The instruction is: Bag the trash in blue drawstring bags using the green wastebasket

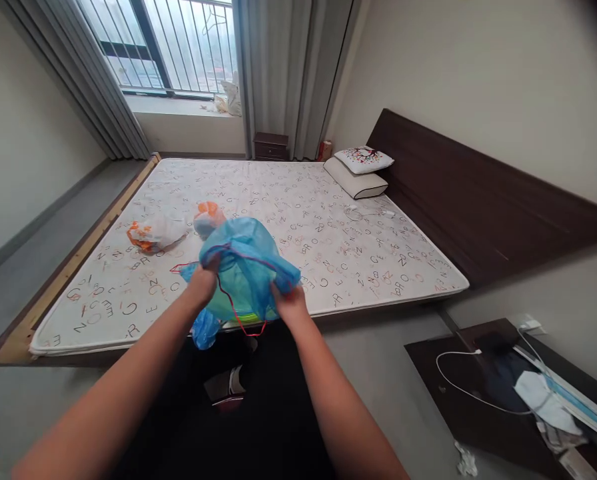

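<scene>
A translucent blue plastic drawstring bag point(248, 237) with a red drawstring is stretched between my hands at the near edge of the mattress. My left hand point(206, 279) is closed on the left part of its rim, and my right hand point(288, 303) grips the right part. Something yellow-green point(248, 319) shows under and through the plastic; its kind cannot be made out. A bunched piece of blue plastic point(205, 329) hangs below my left hand. Just beyond lie an orange-and-white plastic bag point(153, 233) and a smaller orange bag point(208, 217).
The letter-printed mattress point(298, 193) reaches to a dark headboard point(458, 173) with two pillows point(361, 175). A dark bedside table point(478, 387) at right bears a white cable and a face mask. Crumpled tissue point(466, 460) is low at right. A wooden bed rail point(78, 247) runs left.
</scene>
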